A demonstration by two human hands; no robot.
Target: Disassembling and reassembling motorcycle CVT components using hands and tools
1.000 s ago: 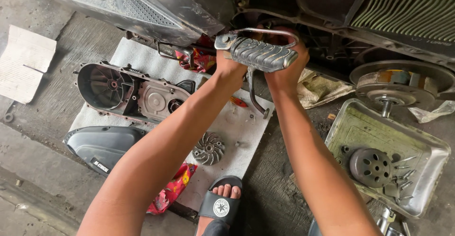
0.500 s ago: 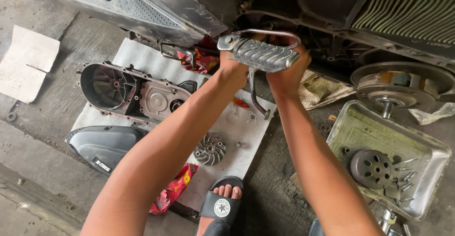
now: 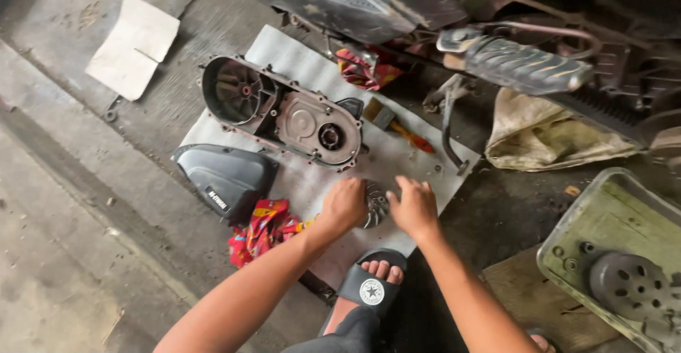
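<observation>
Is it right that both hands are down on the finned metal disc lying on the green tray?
Not quite. Both the left hand and right hand are on the finned metal disc, but the head view shows it lying on the grey mat, not the green tray.
</observation>
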